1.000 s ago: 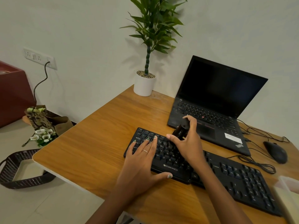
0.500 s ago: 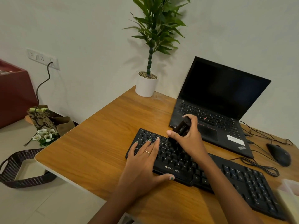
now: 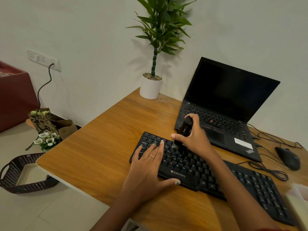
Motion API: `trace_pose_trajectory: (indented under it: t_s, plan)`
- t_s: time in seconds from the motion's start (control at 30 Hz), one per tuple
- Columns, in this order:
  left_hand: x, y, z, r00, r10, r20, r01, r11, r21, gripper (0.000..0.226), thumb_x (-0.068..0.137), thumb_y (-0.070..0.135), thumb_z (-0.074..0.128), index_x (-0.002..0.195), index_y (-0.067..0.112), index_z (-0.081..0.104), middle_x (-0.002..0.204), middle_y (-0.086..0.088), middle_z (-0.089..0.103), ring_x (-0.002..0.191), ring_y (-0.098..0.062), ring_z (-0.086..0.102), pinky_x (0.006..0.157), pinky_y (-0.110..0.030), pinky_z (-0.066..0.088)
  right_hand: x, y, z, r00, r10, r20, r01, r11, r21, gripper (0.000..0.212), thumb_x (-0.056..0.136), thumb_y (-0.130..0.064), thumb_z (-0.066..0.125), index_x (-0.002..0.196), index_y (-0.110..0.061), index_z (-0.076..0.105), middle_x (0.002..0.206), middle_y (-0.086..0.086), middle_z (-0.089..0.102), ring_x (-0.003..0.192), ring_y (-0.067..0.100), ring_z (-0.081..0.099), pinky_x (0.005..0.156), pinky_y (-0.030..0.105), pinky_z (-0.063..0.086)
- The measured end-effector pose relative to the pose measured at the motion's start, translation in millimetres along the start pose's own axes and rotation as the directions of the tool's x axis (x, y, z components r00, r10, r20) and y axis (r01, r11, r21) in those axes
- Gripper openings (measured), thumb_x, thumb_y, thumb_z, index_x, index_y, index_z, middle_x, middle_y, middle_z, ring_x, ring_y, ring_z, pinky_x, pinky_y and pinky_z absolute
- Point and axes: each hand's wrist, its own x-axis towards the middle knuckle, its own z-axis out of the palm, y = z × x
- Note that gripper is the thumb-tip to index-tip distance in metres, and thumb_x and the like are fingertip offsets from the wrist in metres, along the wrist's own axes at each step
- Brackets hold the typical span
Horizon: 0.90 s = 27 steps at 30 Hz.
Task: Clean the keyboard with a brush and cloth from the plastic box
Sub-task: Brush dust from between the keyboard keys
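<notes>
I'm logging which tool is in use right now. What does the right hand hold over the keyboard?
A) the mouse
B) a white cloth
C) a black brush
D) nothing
C: the right hand grips a black brush with its tip down on the upper key rows of the keyboard; the mouse lies apart on the desk.

White wall point(image 3: 93, 30), pale tiled floor point(image 3: 33, 212), wooden desk point(image 3: 103, 147), wall socket point(image 3: 43, 60).
</notes>
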Motion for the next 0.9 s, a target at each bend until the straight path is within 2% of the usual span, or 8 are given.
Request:
trace_pose_trajectory:
  t_s: [0.1, 0.23, 0.37, 0.5, 0.57, 0.67, 0.8, 0.9]
  plan:
    - [-0.5, 0.8, 0.6, 1.0, 0.004, -0.027, -0.005, 1.0, -0.015, 0.114, 0.071, 0.093, 0.018, 0.154, 0.02, -0.008, 0.16, 0.006, 0.018, 0.147, -0.007, 0.005, 0.117, -0.035, -0.01, -5.9, -2.1, 8.7, 0.995, -0.074, -0.06, 0.072, 0.996, -0.045, 0.068, 0.074, -0.032, 0.078, 0.121, -0.024, 0.029, 0.09, 0.002, 0.055, 0.077, 0.018, 0.059, 0.06, 0.025, 0.049]
    - [-0.2, 0.2, 0.9, 0.999, 0.006, -0.04, -0.007, 1.0, -0.028, 0.114, 0.072, 0.093, 0.022, 0.155, 0.019, -0.002, 0.159, 0.005, 0.021, 0.147, -0.008, 0.009, 0.116, -0.035, -0.009, -3.5, -8.7, -0.8, 0.991, -0.036, 0.125, 0.037, 0.999, -0.01, 0.066, 0.073, -0.033, 0.078, 0.118, -0.026, 0.031, 0.094, 0.002, 0.056, 0.083, 0.02, 0.062, 0.067, 0.032, 0.055]
    - [-0.3, -0.5, 2.9, 0.998, 0.001, -0.06, -0.004, 0.999, -0.041, 0.113, 0.073, 0.092, 0.026, 0.155, 0.018, 0.002, 0.157, 0.003, 0.028, 0.146, -0.009, 0.015, 0.118, -0.038, -0.002, 1.0, -3.9, 4.1, 0.997, -0.042, -0.059, 0.032, 0.986, -0.163, 0.069, 0.075, -0.032, 0.077, 0.123, -0.024, 0.028, 0.094, 0.001, 0.058, 0.079, 0.018, 0.06, 0.059, 0.023, 0.046]
    - [-0.2, 1.9, 0.5, 0.999, 0.004, -0.034, -0.005, 0.999, -0.036, 0.113, 0.072, 0.092, 0.023, 0.154, 0.021, -0.011, 0.16, 0.007, 0.016, 0.147, -0.006, 0.004, 0.118, -0.036, -0.01, -12.6, -7.3, 1.2, 0.999, -0.021, 0.042, 0.021, 1.0, 0.001, 0.063, 0.074, -0.034, 0.077, 0.117, -0.026, 0.031, 0.091, 0.0, 0.055, 0.079, 0.017, 0.061, 0.067, 0.032, 0.055]
    - [1.1, 2.1, -0.8, 0.998, 0.002, -0.055, -0.005, 0.998, -0.056, 0.114, 0.071, 0.092, 0.024, 0.155, 0.019, -0.005, 0.159, 0.005, 0.021, 0.147, -0.008, 0.009, 0.117, -0.036, -0.008, -13.6, -7.9, -4.4, 0.996, 0.01, 0.083, -0.012, 1.0, 0.022, 0.064, 0.074, -0.034, 0.078, 0.117, -0.027, 0.031, 0.093, 0.002, 0.056, 0.082, 0.018, 0.061, 0.07, 0.033, 0.056]
    - [0.4, 1.2, -0.2, 0.998, 0.006, -0.056, -0.009, 0.999, -0.052, 0.113, 0.073, 0.092, 0.026, 0.155, 0.016, 0.006, 0.157, 0.003, 0.026, 0.146, -0.01, 0.016, 0.117, -0.036, -0.006, -13.9, -7.6, 1.4, 0.999, -0.018, -0.046, 0.013, 0.995, -0.101, 0.07, 0.074, -0.035, 0.077, 0.123, -0.026, 0.028, 0.09, 0.001, 0.057, 0.078, 0.019, 0.062, 0.067, 0.034, 0.056]
    - [2.4, 1.4, 1.0, 0.997, -0.036, -0.064, 0.04, 0.998, 0.052, 0.114, 0.072, 0.094, 0.024, 0.149, 0.01, 0.033, 0.152, -0.004, 0.039, 0.144, -0.021, 0.026, 0.113, -0.058, 0.002, -25.0, -17.2, 13.2, 0.998, -0.068, -0.016, 0.066, 0.995, -0.072, 0.066, 0.074, -0.037, 0.076, 0.119, -0.029, 0.028, 0.088, -0.002, 0.057, 0.074, 0.014, 0.061, 0.064, 0.033, 0.056]
    - [3.2, 1.5, -4.8, 0.994, -0.105, 0.012, 0.104, 0.993, 0.054, 0.125, 0.061, 0.1, 0.012, 0.155, 0.018, 0.005, 0.161, 0.002, 0.014, 0.149, -0.02, 0.003, 0.112, -0.061, -0.012, -24.2, -18.5, 10.7, 0.998, -0.063, 0.03, 0.066, 0.994, -0.087, 0.069, 0.073, -0.036, 0.077, 0.12, -0.029, 0.027, 0.09, -0.003, 0.056, 0.076, 0.016, 0.061, 0.067, 0.036, 0.056]
